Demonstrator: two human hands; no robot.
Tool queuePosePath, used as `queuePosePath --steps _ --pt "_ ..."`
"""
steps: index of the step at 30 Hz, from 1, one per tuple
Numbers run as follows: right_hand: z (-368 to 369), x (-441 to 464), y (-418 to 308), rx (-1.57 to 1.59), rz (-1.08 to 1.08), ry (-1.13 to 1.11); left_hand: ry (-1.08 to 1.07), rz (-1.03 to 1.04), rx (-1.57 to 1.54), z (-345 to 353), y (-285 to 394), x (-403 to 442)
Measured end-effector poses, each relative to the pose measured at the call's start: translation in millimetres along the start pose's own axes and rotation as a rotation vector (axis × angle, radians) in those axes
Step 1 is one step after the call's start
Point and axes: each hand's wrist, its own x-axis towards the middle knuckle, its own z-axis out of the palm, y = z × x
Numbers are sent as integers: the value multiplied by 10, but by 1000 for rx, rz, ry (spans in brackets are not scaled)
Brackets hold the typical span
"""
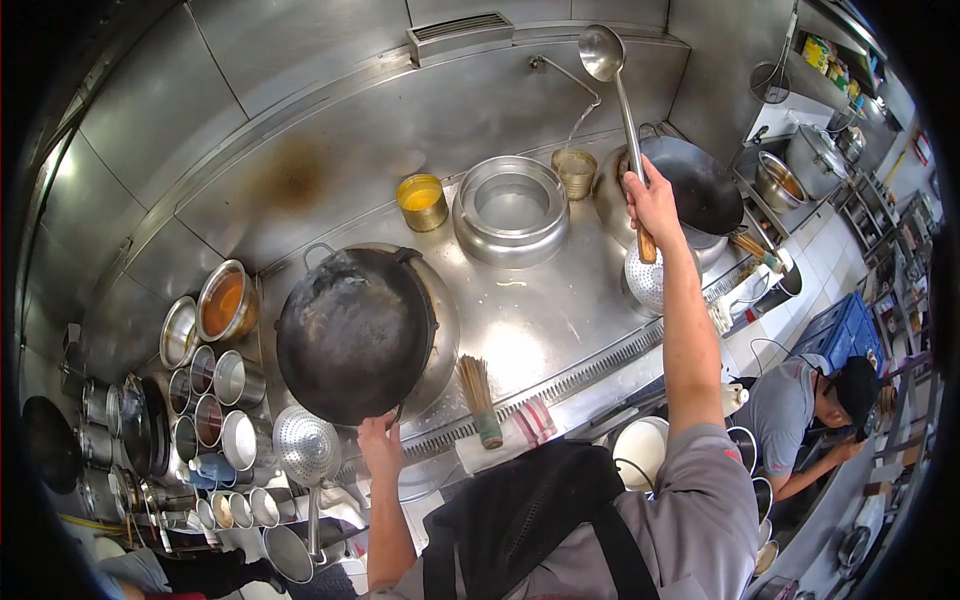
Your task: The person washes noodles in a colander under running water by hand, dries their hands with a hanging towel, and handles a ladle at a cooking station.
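My right hand [654, 208] is wrapped round the wooden-ended handle of a long steel ladle [602, 54], its bowl raised toward the back wall. At the near rim of a large dark wok [352, 335], my left hand [380, 443] is closed on the wok's small loop handle, partly hidden by the fingers. Pale haze or sheen shows on the wok's inner surface, which sits over the left burner. A perforated skimmer [306, 446] lies just left of that hand. Behind my right hand, a second wok [690, 190] rests on the right burner.
Between the woks stand a steel pot [511, 243] and a tin of yellow liquid [422, 203]. Water runs from a tap [570, 75] into another tin [574, 175]. A bamboo brush [478, 400] lies at the front edge. Seasoning containers [238, 378] crowd the left; a co-worker [800, 410] bends at right.
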Motion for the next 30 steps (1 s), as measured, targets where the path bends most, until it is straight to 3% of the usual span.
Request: queuePosePath --steps 7,12,20,23,28,30 --pt "177 -129 89 -2 -11 48 -41 -16 -19 -18 -16 7" --pt "138 -167 367 -328 -2 239 -30 -8 -11 10 -55 -18" --pt "117 -420 680 -383 58 196 -52 29 -25 -22 -50 33" --pt "79 -502 624 -417 189 114 -59 40 -39 -17 -71 31" --pt "84 -659 1112 -644 -160 278 -69 32 -23 -35 -82 20" --pt "208 -944 1090 -647 -128 271 -64 32 -13 -51 -97 13"
